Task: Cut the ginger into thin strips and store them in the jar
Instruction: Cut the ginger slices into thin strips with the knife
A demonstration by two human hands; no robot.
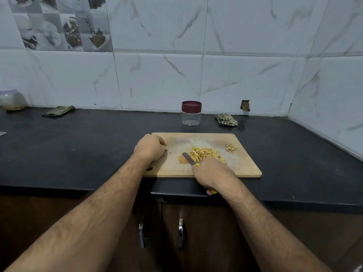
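Note:
A wooden cutting board (241,169) lies on the black counter. A heap of thin ginger strips (206,154) covers its middle, and a small pile of ginger peel (230,148) sits at its far right. My right hand (211,173) grips a yellow-handled knife (188,159), the blade lying flat beside the strips. Over the board's left end, my left hand (150,147) pinches a small ginger piece (166,148) with curled fingers. Behind the board stands a clear jar (191,116) with its maroon lid on; nothing is inside it.
A crumpled checked cloth (225,119) lies right of the jar, and a folded cloth (58,110) sits at the back left. A cloudy container (11,100) stands in the far left corner. Tiled walls close the back and right. Cabinet door handles (180,233) hang below the counter edge.

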